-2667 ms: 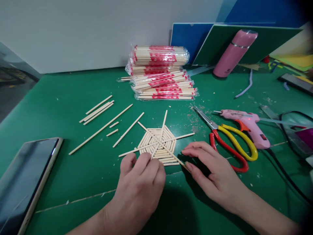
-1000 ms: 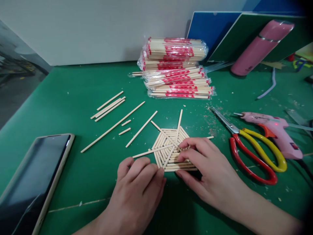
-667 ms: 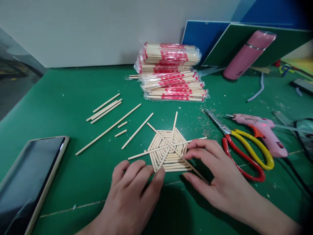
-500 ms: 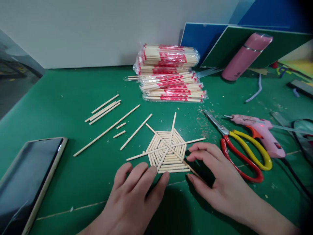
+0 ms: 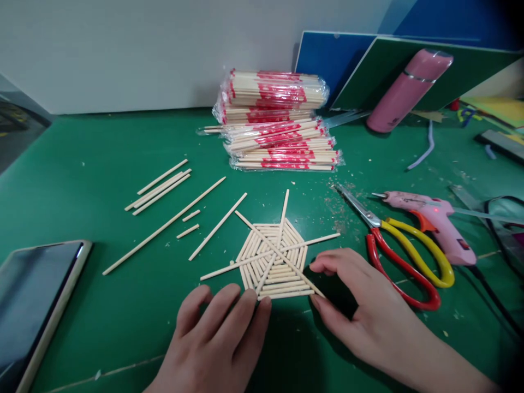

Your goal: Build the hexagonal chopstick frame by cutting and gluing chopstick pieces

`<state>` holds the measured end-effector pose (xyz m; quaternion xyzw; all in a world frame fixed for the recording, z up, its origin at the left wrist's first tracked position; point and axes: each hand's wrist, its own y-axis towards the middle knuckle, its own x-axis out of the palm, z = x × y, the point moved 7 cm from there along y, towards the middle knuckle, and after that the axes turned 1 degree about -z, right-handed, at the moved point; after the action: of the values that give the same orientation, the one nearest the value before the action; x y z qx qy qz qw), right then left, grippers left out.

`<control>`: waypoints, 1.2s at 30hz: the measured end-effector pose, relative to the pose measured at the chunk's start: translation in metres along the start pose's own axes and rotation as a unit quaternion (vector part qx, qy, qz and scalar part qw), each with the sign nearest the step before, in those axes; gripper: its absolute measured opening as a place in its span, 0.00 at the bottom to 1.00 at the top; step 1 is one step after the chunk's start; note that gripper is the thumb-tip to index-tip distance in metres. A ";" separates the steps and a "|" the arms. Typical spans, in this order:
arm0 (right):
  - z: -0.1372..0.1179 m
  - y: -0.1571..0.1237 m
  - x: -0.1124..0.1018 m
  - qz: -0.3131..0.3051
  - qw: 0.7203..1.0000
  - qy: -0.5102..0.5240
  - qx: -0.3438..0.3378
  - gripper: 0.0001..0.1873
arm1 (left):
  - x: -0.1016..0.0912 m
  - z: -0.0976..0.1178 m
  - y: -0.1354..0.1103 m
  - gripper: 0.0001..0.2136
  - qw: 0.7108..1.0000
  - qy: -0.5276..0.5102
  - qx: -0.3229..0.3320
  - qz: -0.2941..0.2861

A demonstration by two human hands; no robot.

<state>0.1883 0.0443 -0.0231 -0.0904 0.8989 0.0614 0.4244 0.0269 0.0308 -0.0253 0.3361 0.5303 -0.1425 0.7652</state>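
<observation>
A spiderweb-shaped panel (image 5: pixel 282 281) of cut wooden chopsticks lies flat on the green table. Three long sticks cross at its middle and stick out past the edges. At its lower left corner, my left hand (image 5: pixel 223 333) has curled fingers, with index finger and thumb close together around a stick's lower end. My right hand (image 5: pixel 360 305) curves around the lower right corner, thumb and fingers apart. Its thumb tip touches the end of the diagonal stick there. Left of the panel lie a loose stick (image 5: pixel 218 226), two short offcuts (image 5: pixel 188 231) and a longer chopstick (image 5: pixel 164 226).
Scissors (image 5: pixel 393 240) with red and yellow handles and a pink glue gun (image 5: pixel 434 218) lie on the right. Plastic-wrapped chopstick packs (image 5: pixel 282 125) are stacked at the back, near a leaning pink flask (image 5: pixel 409 90). A phone (image 5: pixel 45 305) rests at the left; several sticks (image 5: pixel 161 188) lie beyond it.
The view has shifted slightly. My left thumb has come closer to its index finger at the panel's corner. My right thumb now sits at the diagonal stick's end, fingers still apart.
</observation>
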 end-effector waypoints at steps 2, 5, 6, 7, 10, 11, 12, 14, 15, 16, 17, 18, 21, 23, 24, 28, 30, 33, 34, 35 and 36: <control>0.001 -0.001 0.000 -0.003 1.000 0.002 0.010 0.15 | 0.000 0.001 -0.001 0.12 1.000 0.006 0.004 0.003; 0.003 -0.002 0.001 -0.004 1.000 0.003 0.016 0.17 | 0.001 -0.002 -0.003 0.12 1.000 0.016 -0.001 -0.004; 0.003 -0.002 0.001 -0.004 1.000 0.001 0.016 0.18 | 0.002 -0.003 -0.004 0.13 1.000 0.020 0.003 -0.010; 0.004 -0.002 0.002 -0.007 1.000 -0.002 0.018 0.18 | 0.003 -0.002 -0.004 0.13 0.999 0.023 0.012 -0.019; 0.005 -0.002 0.005 -0.011 1.000 -0.007 0.020 0.20 | 0.003 0.000 -0.004 0.15 0.997 0.037 0.049 -0.038; 0.005 -0.002 0.005 -0.009 1.000 -0.008 0.018 0.20 | 0.003 0.000 -0.003 0.15 0.997 0.042 0.056 -0.040; 0.005 -0.003 0.005 -0.007 1.000 -0.009 0.016 0.20 | 0.003 0.000 -0.002 0.15 0.996 0.046 0.061 -0.042; 0.005 -0.003 0.005 -0.002 1.000 -0.013 0.014 0.20 | 0.002 0.001 0.000 0.14 0.996 0.051 0.057 -0.035; 0.005 -0.003 0.004 -0.001 1.000 -0.016 0.014 0.20 | 0.002 0.001 0.001 0.14 0.997 0.051 0.055 -0.030; 0.005 -0.003 0.004 -0.001 1.000 -0.017 0.014 0.20 | 0.002 0.002 0.002 0.14 0.997 0.050 0.051 -0.025; 0.004 -0.003 0.004 0.000 1.000 -0.018 0.014 0.19 | 0.001 0.002 0.002 0.14 0.998 0.050 0.045 -0.020; 0.004 -0.003 0.003 0.000 1.000 -0.018 0.014 0.19 | 0.001 0.002 0.003 0.14 0.998 0.050 0.041 -0.018; 0.004 -0.002 0.003 -0.003 1.000 -0.017 0.018 0.19 | 0.001 0.003 0.004 0.14 0.997 0.050 0.052 -0.025; 0.004 -0.002 0.003 -0.004 1.000 -0.019 0.018 0.19 | 0.000 0.003 0.004 0.14 0.996 0.051 0.062 -0.032; 0.004 -0.001 0.003 -0.004 1.000 -0.021 0.017 0.19 | 0.000 0.003 0.004 0.14 0.996 0.051 0.066 -0.034; 0.003 0.000 0.003 0.000 0.999 -0.031 0.010 0.17 | -0.001 0.003 0.004 0.13 0.995 0.054 0.074 -0.030; 0.004 0.000 0.003 0.001 0.999 -0.037 0.009 0.18 | -0.001 0.003 0.003 0.14 0.996 0.050 0.065 -0.028; 0.004 -0.001 0.003 0.002 0.999 -0.049 0.009 0.18 | 0.000 0.002 0.002 0.12 0.998 0.039 0.034 -0.023; 0.004 -0.001 0.003 0.001 0.999 -0.052 0.008 0.18 | 0.000 0.003 0.003 0.12 0.999 0.037 0.032 -0.024; 0.005 -0.002 0.004 0.000 0.998 -0.056 0.009 0.18 | 0.000 0.004 0.003 0.11 0.999 0.036 0.031 -0.026; 0.005 -0.002 0.004 -0.001 0.998 -0.059 0.009 0.17 | 0.000 0.004 0.003 0.11 0.998 0.036 0.033 -0.029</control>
<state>0.1898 0.0428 -0.0296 -0.0836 0.8728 0.0585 0.4773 0.0317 0.0301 -0.0229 0.3503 0.5618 -0.1699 0.7299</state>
